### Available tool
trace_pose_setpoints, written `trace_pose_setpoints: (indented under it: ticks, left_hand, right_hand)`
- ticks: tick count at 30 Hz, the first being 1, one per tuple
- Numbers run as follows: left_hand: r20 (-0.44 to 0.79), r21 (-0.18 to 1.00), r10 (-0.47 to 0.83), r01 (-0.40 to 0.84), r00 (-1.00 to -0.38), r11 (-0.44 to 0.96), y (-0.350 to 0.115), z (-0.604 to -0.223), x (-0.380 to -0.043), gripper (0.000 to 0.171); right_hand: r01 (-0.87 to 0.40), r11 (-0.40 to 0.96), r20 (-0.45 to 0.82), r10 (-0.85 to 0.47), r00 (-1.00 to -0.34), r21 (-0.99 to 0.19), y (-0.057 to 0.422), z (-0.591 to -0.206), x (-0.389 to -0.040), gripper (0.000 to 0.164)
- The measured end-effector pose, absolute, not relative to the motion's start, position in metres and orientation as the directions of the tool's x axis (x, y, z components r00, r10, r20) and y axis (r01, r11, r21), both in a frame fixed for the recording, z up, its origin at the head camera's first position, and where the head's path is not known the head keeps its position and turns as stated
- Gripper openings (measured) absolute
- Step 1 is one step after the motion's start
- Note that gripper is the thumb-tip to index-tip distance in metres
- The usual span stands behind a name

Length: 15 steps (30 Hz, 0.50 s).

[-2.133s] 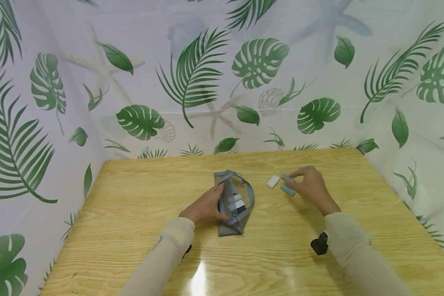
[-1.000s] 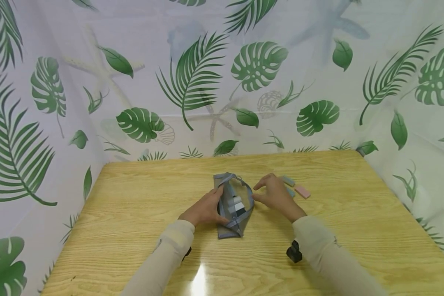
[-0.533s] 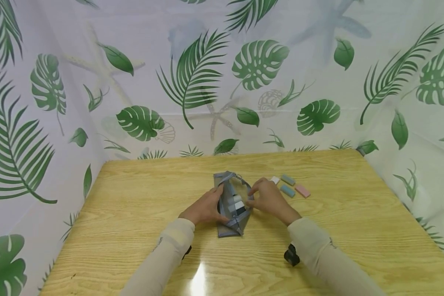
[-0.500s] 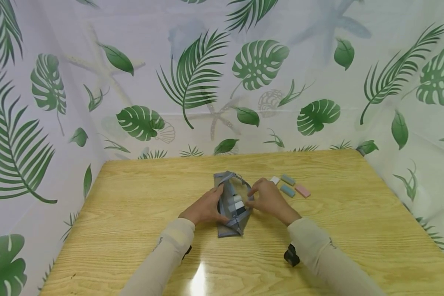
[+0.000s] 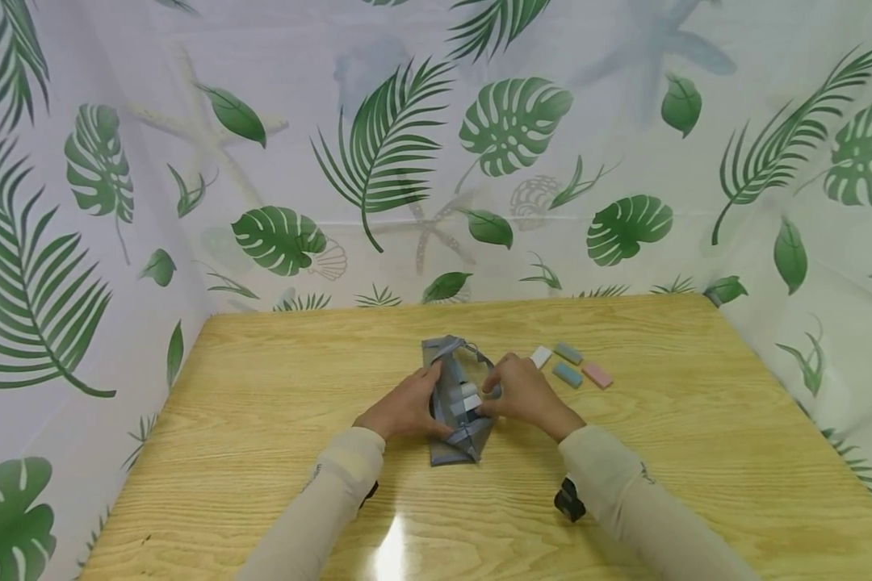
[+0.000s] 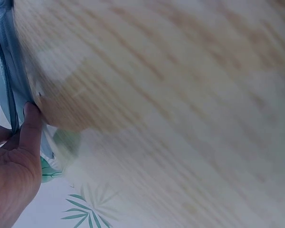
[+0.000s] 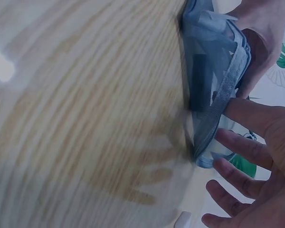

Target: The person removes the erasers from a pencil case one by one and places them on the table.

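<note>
A grey-blue mesh zip pouch (image 5: 443, 452) lies on the table with its mouth spread, and white and dark small pieces show inside it. My left hand (image 5: 404, 403) grips its left side, thumb near the lower end and fingers by the upper rim; the left wrist view shows the hand (image 6: 19, 156) at the cloth edge. At the opposite rim, my right hand (image 5: 526, 394) pinches the zip edge. In the right wrist view, the thumb of that hand (image 7: 270, 161) passes over the zip into the opening while its index fingertip meets the edge and the other fingers spread apart.
Right of the pouch lie small eraser-like blocks: a white one (image 5: 541, 357) partly behind my right hand, a grey-green one (image 5: 568, 353), a teal one (image 5: 568, 374) and a pink one (image 5: 597, 374). A leaf-printed cloth (image 5: 407, 161) surrounds the wooden table (image 5: 276, 363).
My right hand has moved left from over the blocks to the pouch's right rim, and its thumb now reaches farther into the mouth. The left hand has stayed on the pouch.
</note>
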<state>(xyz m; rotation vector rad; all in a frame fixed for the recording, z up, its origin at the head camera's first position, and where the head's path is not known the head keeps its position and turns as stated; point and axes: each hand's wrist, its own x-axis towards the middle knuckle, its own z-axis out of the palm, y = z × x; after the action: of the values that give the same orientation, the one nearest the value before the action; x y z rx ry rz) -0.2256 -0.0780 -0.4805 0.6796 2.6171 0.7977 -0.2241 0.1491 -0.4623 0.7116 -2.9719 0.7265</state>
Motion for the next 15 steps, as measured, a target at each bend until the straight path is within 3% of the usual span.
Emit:
trace_pose_setpoints:
  ticks: [8,15]
  left_hand:
    - [-0.157,0.591,0.53,0.351,-0.833,0.726,-0.0779,-0.4818,-0.2264,0.113]
    - [-0.157,0.584,0.526,0.351,-0.836,0.732,-0.0785,-0.4826,-0.2268,0.113]
  right_hand:
    - [-0.385,0.815,0.07,-0.395,-0.916,-0.433,0.1494,-0.4644,-0.2246,0.021]
    - [-0.423,0.795,0.069,-0.439,-0.896,-0.434,0.151,-0.4607,-0.2259,0.016]
